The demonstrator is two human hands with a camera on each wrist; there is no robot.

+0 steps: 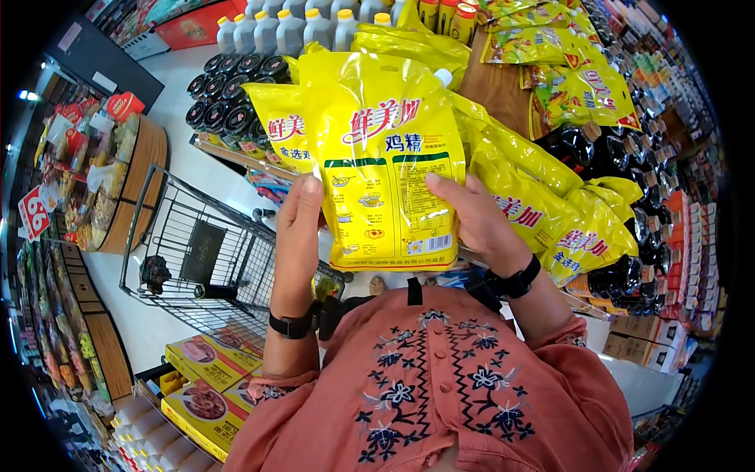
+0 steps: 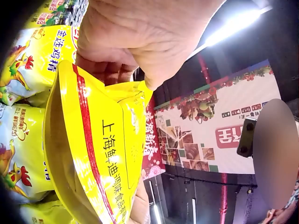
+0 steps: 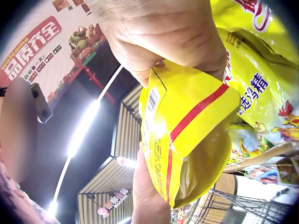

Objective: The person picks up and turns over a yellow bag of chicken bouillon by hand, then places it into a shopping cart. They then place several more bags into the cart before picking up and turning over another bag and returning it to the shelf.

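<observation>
**Both hands hold up a yellow bag in front of a shop shelf**

The left hand (image 1: 297,228) grips the lower left edge of the yellow bag (image 1: 389,149). The right hand (image 1: 476,220) grips the lower right edge. Each thumb lies flat on the printed panel facing the person, and the fingers curl round behind the bag, out of sight in the head view. The bag is held upright in the air at chest height, between the person and the shelf, touching nothing but the hands.

Both wrist views are half filled by a palm close to the lens. Below it only the bag's folded bottom and a red stripe show. The fine print on the panel is too small to read. A black wristband (image 1: 292,324) sits on the left wrist.

The bag hides the shelf edge and part of the matching yellow bags (image 1: 550,212) stacked just behind it and to the right. Above these stand black-capped dark bottles (image 1: 228,86) and pale bottles with yellow caps (image 1: 291,27). More dark bottles (image 1: 598,149) stand to the right, partly covered by bags.

A wire shopping cart (image 1: 197,252) stands to the left, beside the person's left forearm. Yellow boxes (image 1: 208,385) lie below it, cut off by the sleeve. A round wooden display stand (image 1: 134,181) stands further left.
</observation>
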